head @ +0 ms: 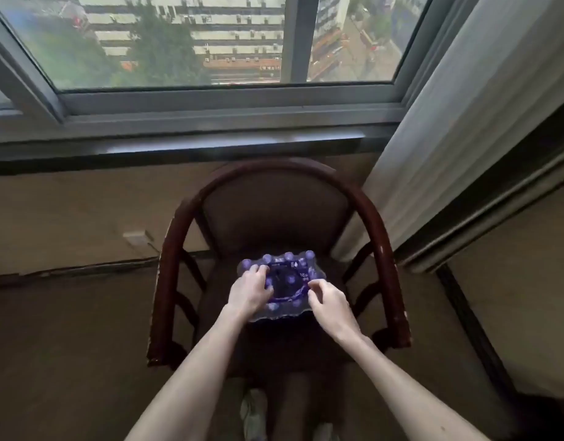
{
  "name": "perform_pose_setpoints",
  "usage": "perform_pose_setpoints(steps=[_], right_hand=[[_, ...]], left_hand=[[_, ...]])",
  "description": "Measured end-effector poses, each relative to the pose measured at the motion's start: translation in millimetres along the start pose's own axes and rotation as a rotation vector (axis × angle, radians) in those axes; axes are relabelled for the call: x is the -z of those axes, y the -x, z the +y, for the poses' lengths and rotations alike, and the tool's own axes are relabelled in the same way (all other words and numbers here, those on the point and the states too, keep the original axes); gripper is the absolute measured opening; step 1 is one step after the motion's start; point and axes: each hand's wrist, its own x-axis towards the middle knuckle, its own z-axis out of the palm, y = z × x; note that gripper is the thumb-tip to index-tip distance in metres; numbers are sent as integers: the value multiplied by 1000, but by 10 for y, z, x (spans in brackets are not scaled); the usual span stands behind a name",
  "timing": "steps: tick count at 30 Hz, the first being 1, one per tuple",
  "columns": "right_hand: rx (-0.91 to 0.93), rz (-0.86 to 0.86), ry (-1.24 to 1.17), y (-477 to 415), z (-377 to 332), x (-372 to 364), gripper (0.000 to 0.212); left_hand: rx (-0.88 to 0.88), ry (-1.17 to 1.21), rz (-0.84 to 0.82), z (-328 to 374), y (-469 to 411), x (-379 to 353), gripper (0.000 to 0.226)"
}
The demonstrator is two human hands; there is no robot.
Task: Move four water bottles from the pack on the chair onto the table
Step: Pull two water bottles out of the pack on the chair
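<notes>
Fingers (262, 272) of the left hand (250, 292) are curled down onto the top of the pack (282, 286), pressing on the plastic wrap near its left side; whether they pinch the film or only rest on it I cannot tell. The right hand (330, 302) has its fingertips bunched together at the right edge of the torn opening, and they seem to pinch the purple film there, though the grip is too small to judge surely. Both forearms are bare and reach forward from the bottom of the view.

One pack of water bottles is present, wrapped in clear and purple plastic. Round purple caps show through the wrap: four along the far row, and several more along the sides and the near edge, but the full number cannot be counted because the hands cover some. White print is on the wrap; only the digits "36" can be read, the rest is blurred.

It stands on the seat of one chair (380, 237) with a curved dark wooden frame and brown upholstery. Behind the chair are one window (191, 43) and, at the right, one pale curtain (458, 128). Two light shoes (253, 412) show on the floor below.
</notes>
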Motion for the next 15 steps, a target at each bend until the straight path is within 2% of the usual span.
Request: perform_pose_setpoints(steps=[3, 6, 12, 15], right_hand=[[-34, 25, -69, -230, 133, -219, 27], [-78, 27, -128, -389, 322, -460, 25], [-75, 11, -157, -633, 596, -654, 25], [-96, 20, -168, -733, 704, -616, 24]], left_hand=[[-69, -20, -6, -29, -322, -219, 43], [-168, -63, 13, 72, -591, -494, 36], [-292, -287, -42, 136, -906, -931, 33], [-269, -280, -87, 132, -920, -1055, 52]])
